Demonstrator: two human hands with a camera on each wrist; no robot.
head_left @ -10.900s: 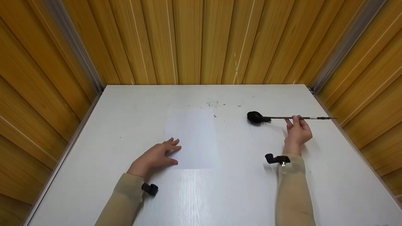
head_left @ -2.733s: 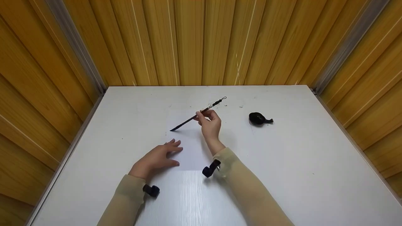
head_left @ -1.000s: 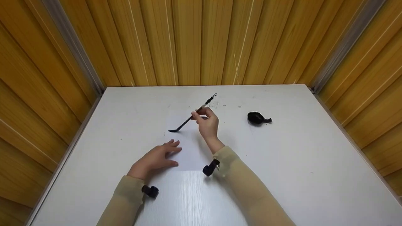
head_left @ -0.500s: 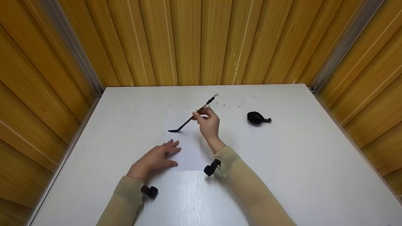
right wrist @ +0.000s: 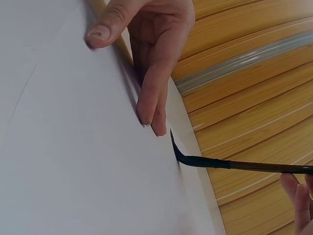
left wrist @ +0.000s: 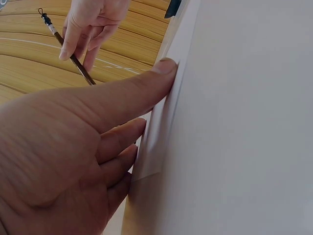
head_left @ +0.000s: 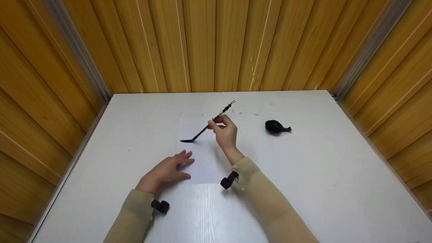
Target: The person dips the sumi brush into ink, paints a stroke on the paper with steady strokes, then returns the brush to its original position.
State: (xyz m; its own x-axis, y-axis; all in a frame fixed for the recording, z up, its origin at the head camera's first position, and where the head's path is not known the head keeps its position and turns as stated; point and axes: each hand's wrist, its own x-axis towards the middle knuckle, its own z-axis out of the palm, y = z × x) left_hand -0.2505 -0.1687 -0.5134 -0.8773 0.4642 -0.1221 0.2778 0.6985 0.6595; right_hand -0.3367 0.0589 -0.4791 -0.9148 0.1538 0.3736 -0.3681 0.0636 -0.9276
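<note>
My right hand [head_left: 226, 135] pinches an ink brush [head_left: 201, 132] between thumb and fingers, its handle slanting up to a hanging loop. The dark bristles [right wrist: 195, 161] meet a thin white sheet of paper [head_left: 206, 165] near its upper left part. From them a short black streak [head_left: 185, 141] runs left. Below, my left hand [head_left: 168, 168] rests with spread fingers on the sheet's left edge. In the left wrist view its thumb [left wrist: 164, 67] lies on the paper near the edge.
A small, glossy black dish [head_left: 274, 126] with a stubby handle stands to the right on the white table [head_left: 303, 202]. Dark specks dot the table behind the paper. Wood-patterned walls [head_left: 202, 44] close off the back and both sides.
Earlier the right hand held the brush at the black dish; then it came left over the paper. During the last second the brush shifts slightly right and the black streak lengthens. Left hand stays.
</note>
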